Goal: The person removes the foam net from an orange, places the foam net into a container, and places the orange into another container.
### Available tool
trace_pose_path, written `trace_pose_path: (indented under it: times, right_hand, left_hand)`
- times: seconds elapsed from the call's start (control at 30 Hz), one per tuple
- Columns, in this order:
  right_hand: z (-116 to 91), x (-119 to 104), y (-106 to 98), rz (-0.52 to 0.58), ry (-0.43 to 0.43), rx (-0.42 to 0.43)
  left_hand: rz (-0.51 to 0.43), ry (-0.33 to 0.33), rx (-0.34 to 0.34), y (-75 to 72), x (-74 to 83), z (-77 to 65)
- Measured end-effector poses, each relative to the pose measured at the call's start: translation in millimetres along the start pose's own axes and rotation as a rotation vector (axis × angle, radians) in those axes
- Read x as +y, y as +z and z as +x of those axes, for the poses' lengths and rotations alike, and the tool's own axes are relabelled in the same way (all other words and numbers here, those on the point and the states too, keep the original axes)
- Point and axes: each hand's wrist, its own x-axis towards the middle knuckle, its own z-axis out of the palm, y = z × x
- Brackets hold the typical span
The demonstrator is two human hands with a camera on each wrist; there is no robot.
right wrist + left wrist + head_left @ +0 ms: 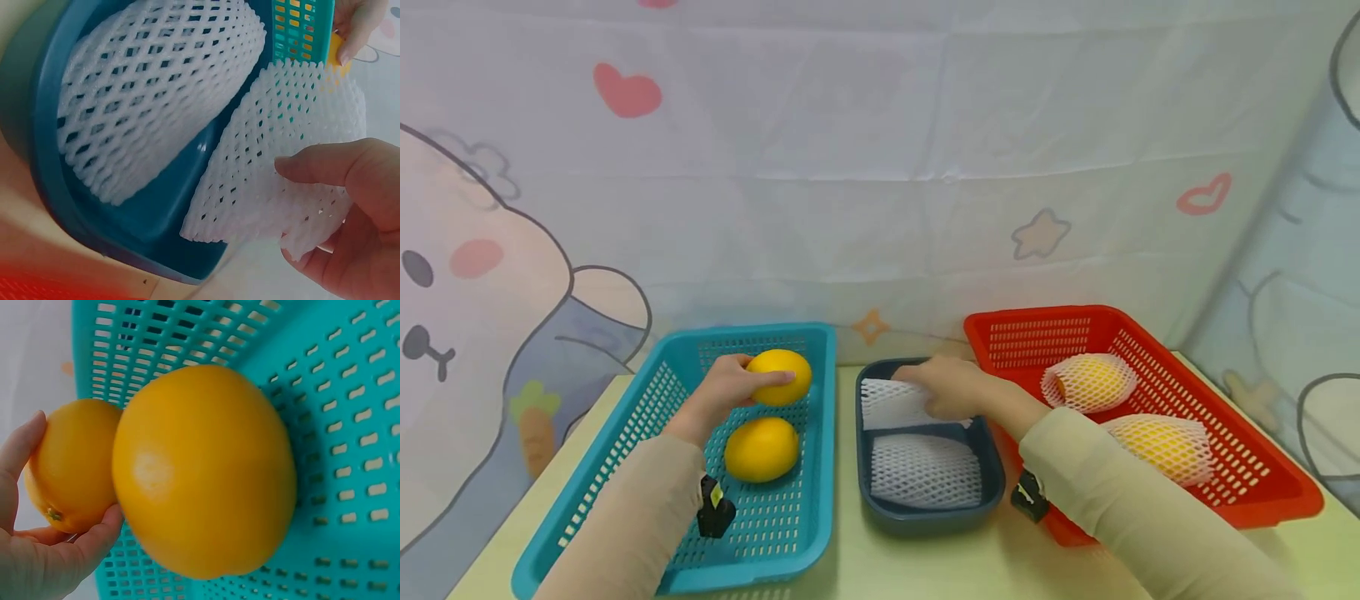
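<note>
My left hand [724, 392] grips an orange [784, 377] between thumb and fingers over the far part of the blue basket [829, 500]. A second orange [762, 450] lies in that basket, nearer to me; it looms large in the left wrist view. My right hand [958, 387] pinches a white foam net sleeve [250, 181] at the far end of the dark blue tub [895, 522]. The sleeve is flattened and tilted up, its free end towards the tub. Another foam net sleeve [925, 472] lies inside the tub, in its near half.
To the right stands a red basket [1015, 358] holding two fruits in foam nets, the far one [1090, 383] and the near one [1161, 446]. My right forearm reaches across its near left side. A printed cloth [850, 167] hangs behind the pale table [850, 575].
</note>
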Motion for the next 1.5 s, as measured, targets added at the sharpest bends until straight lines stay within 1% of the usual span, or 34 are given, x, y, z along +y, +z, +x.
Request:
trace_pose_path:
  times: [0.17,0.3,0.43,0.53,0.73,0.8,0.93,1.1,1.2,1.37,1.5]
  right_hand:
    - [2,-3,6,0.007,0.066,-0.038]
    - [0,-5,12,-0.006,0.07,-0.071]
    - [-1,-6,17,-0.024,0.075,-0.098]
    - [-2,-7,17,-0.017,0.084,-0.104]
    - [-5,-8,17,-0.011,0.079,-0.126]
    - [-6,-9,16,0.001,0.074,-0.14]
    - [-7,-12,17,0.012,0.078,-0.195]
    - [-8,-14,18,-0.003,0.075,-0.247]
    - [-9,-14,18,-0.005,0.071,-0.262]
    - [-8,-15,17,-0.007,0.085,-0.279]
    - [-9,-16,17,-0.004,0.087,-0.29]
  left_hand:
    - [-0.004,-0.013,0.009,6.5,-5.6,0.7]
    - [0.007,-0.025,0.012,11.2,-8.7,2.8]
    - [-0.008,-0.04,0.011,14.9,-11.4,4.8]
    - [-0.022,-0.042,0.01,17.2,-12.6,5.7]
    - [0.009,-0.041,-0.002,22.7,-14.3,4.4]
    - [0.02,-0.053,-0.004,24.2,-15.5,4.2]
    - [0.035,-0.089,-0.001,26.2,-19.2,4.1]
    - [0.023,-0.118,-0.007,27.6,-23.0,4.3]
    - [0.021,-0.13,-0.025,26.3,-21.1,3.2]
    - [0.057,-0.157,-0.064,23.1,-17.0,0.8]
    - [0.072,-0.171,-0.094,22.1,-18.0,0.1]
